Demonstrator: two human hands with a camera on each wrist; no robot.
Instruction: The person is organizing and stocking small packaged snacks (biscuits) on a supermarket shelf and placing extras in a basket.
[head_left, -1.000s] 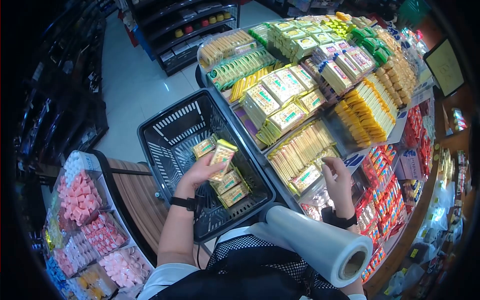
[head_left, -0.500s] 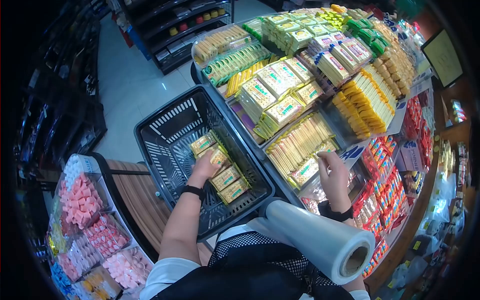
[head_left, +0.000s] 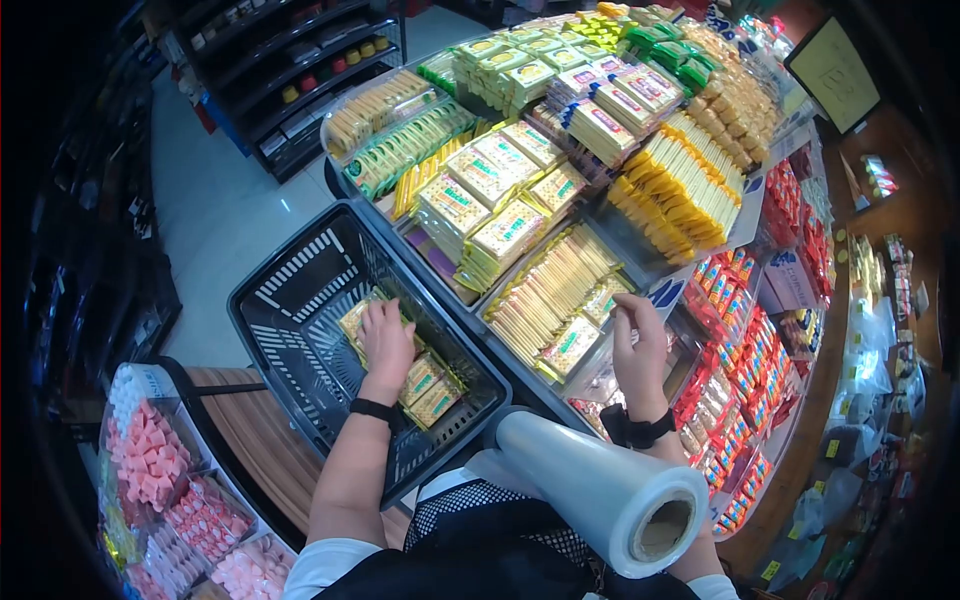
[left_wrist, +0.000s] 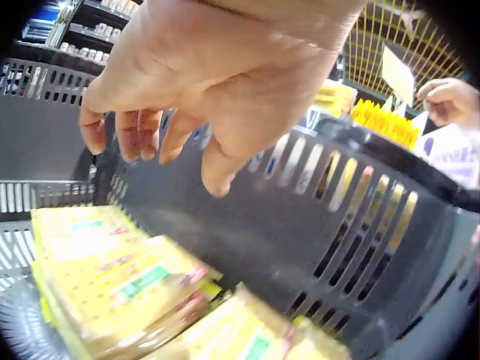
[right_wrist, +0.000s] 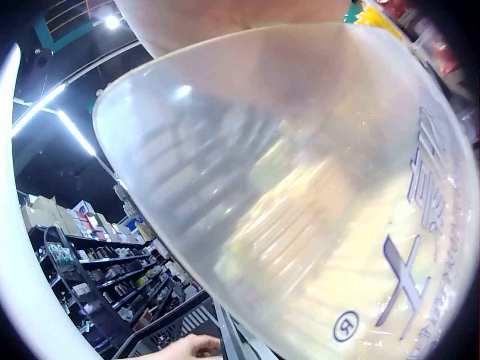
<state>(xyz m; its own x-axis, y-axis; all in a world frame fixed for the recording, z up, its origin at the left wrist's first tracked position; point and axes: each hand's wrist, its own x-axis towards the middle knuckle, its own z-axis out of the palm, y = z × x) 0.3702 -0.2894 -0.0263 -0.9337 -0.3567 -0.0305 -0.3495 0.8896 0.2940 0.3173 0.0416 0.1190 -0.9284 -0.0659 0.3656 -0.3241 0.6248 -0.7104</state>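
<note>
In the head view my left hand is over the black shopping basket, with the packs of biscuits beneath it. The left wrist view shows its fingers hanging loosely bent, nothing between them, above the packs in yellow-edged clear wrap. My right hand hovers at the front of a display bin of upright biscuit packs, fingers loosely bent and holding nothing. A clear bin wall with purple lettering fills much of the right wrist view, the hand's palm above it.
A large roll of clear plastic bags juts out before my body. More bins of wrapped biscuits rise behind, with red-wrapped snacks to the right. Pink sweets fill a stand at the left. Dark shelving stands beyond the floor.
My left hand has lowered a biscuit pack among the others in the basket, let go of it and come up. The head view has turned right. My right hand has stayed by the bin.
</note>
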